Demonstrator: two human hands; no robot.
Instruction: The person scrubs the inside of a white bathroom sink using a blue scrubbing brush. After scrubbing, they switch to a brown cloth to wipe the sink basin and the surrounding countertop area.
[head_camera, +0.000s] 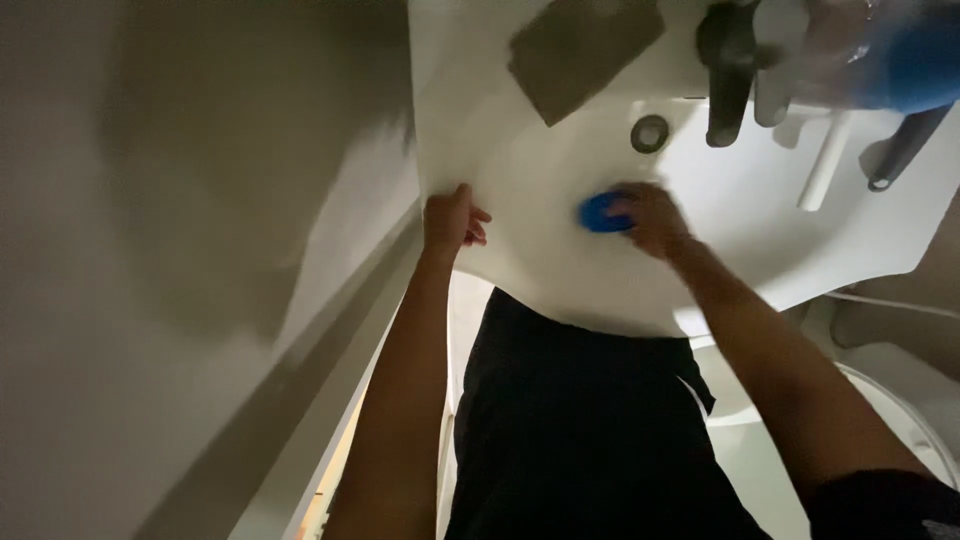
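Gripping white sink (520, 260) rim with left hand (452, 220), 9 o'clock side; right hand (652, 218) clenched on blue sponge (598, 213) inside basin, 6 o'clock of dark faucet (727, 75).

sponge (598, 213): blue | sink (520, 180): white | faucet (728, 75): dark grey | bottle (915, 65): blue

Blue scrubber (598, 213) half hidden under right hand (650, 218); faucet (728, 70) top cut off, bottle (880, 50) blurred
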